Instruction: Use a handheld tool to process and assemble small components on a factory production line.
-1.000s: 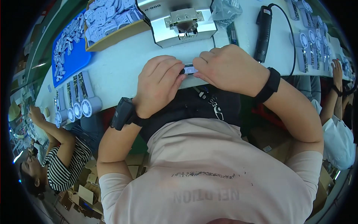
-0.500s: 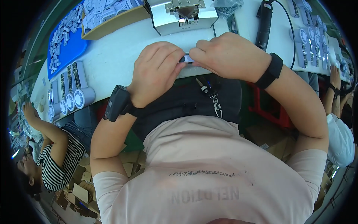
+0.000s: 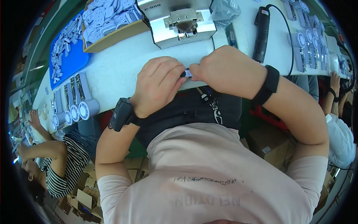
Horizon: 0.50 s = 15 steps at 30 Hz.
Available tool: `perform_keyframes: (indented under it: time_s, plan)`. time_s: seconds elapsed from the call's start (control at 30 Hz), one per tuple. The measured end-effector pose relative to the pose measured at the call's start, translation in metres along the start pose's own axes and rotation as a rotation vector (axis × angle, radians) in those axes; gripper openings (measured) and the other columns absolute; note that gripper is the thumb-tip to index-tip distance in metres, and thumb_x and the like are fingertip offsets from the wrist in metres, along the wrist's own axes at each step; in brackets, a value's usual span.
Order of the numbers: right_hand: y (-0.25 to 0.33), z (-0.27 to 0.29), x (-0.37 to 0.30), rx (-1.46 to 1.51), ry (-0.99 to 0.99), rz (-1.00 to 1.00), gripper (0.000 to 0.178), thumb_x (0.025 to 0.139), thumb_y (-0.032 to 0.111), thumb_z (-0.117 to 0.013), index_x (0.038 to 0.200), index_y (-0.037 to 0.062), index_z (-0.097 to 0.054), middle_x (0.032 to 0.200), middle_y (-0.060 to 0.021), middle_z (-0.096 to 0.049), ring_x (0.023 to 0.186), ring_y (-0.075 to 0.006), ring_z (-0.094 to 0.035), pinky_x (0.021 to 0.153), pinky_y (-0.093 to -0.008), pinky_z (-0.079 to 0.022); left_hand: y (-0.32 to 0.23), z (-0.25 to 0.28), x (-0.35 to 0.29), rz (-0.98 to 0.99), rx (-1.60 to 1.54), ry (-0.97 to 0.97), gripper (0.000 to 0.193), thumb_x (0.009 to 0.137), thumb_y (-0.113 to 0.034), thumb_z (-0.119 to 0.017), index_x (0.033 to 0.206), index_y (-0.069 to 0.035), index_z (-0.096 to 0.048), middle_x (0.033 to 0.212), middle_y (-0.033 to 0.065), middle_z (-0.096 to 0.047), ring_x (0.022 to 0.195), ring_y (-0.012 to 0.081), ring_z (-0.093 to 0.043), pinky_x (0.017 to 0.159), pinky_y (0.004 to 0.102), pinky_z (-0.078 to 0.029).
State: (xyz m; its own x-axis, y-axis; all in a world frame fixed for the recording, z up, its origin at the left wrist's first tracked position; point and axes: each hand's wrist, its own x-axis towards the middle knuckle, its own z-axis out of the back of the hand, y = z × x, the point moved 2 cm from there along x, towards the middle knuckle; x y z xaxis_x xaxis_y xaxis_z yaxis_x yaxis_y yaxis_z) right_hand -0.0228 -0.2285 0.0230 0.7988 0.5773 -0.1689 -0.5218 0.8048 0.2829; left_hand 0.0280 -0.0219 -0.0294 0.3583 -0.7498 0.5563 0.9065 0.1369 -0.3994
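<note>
Close together over the table's near edge, both hands hold one small part (image 3: 188, 73), pale lilac with a dark end. My left hand (image 3: 156, 83) has its fingers closed on the dark end. The fingers of my right hand (image 3: 223, 69) are bent and pinch the other end. Most of the part is hidden by fingertips, so its exact kind does not show. Just beyond the hands stands a silver metal machine (image 3: 164, 35) with a bracketed fixture on its front.
An open carton (image 3: 115, 35) of pale plastic shells and a blue tray (image 3: 76, 64) of small parts lie at far left. Fan-like units (image 3: 88, 108) stand nearer, more (image 3: 300, 41) at right. A corded black electric screwdriver (image 3: 261, 35) lies right of a plastic bag (image 3: 225, 14). Co-workers sit both sides.
The whole view has shifted, so table and machine sit lower in the picture. Both hands keep hold of the small part. The co-worker at left has moved an arm toward the head.
</note>
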Motion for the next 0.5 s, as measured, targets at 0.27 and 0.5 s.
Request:
perform_keyframes:
  time_s: [0.27, 0.5]
  plan:
    - [-0.012, -0.008, 0.005, 0.131, 0.012, -0.145, 0.028, 0.097, 0.032, -0.071, 0.096, 0.0045, -0.069, 0.084, -0.0166, -0.072, 0.087, -0.0382, -0.073, 0.075, -0.0496, -0.057, -0.017, 0.001, -0.001, -0.094, 0.174, 0.01, 0.032, 0.079, -0.004, -0.082, 0.109, 0.0, -0.073, 0.111, 0.0088, -0.071, 0.107, 0.03, -0.068, 0.092, 0.0434, -0.055]
    - [-0.013, -0.008, 0.006, 0.367, 0.111, -0.241, 0.034, 0.094, 0.037, -0.074, 0.099, 0.0038, -0.069, 0.095, -0.018, -0.072, 0.097, -0.0394, -0.07, 0.084, -0.0495, -0.055, -0.028, 0.01, -0.004, -0.035, 0.182, 0.061, 0.034, 0.081, -0.009, -0.082, 0.113, -0.001, -0.073, 0.112, 0.0086, -0.071, 0.106, 0.0284, -0.067, 0.09, 0.0435, -0.053]
